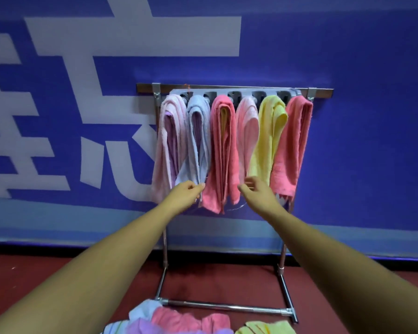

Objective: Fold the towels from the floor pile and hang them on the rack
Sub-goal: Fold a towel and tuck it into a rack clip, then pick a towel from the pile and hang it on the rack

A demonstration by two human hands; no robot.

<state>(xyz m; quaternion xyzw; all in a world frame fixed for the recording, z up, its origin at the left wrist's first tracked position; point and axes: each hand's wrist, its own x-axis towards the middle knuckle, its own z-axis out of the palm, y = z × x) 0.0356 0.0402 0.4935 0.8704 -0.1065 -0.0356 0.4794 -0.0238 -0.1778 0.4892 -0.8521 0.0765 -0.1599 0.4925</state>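
Rack (229,90): noted against the blue wall (360,153), beyond and above both sets of fingers. Six folded towels were counted draped over its top, side by side and touching.
- pale pink towel (164,145), left of the left fingers (198,188)
- pale blue towel (198,131), directly above those fingers
- coral towel (223,153), hung between the two hands
- second pale pink towel (247,126), above the right fingers (245,189)
- yellow towel (268,136), up and right of them
- second coral towel (292,145), at the far right end

Left hand (186,195): thumb and fingers were closed together on the lower hem of the pale blue towel, pinching it.

Right hand (260,192): fingers were loosely curled at the lower end of the second pale pink towel. Whether any cloth was held could not be told.

Floor pile (184,319): recorded well below the fingers, on the red floor (58,273) by the rack's base bar. Crumpled pink, lilac, pale blue and yellow cloth was seen in it.

The pile was cut off by the lower frame edge. The rack's arms were hidden under the towels. The yellow towel's lower end was covered by the right hand.
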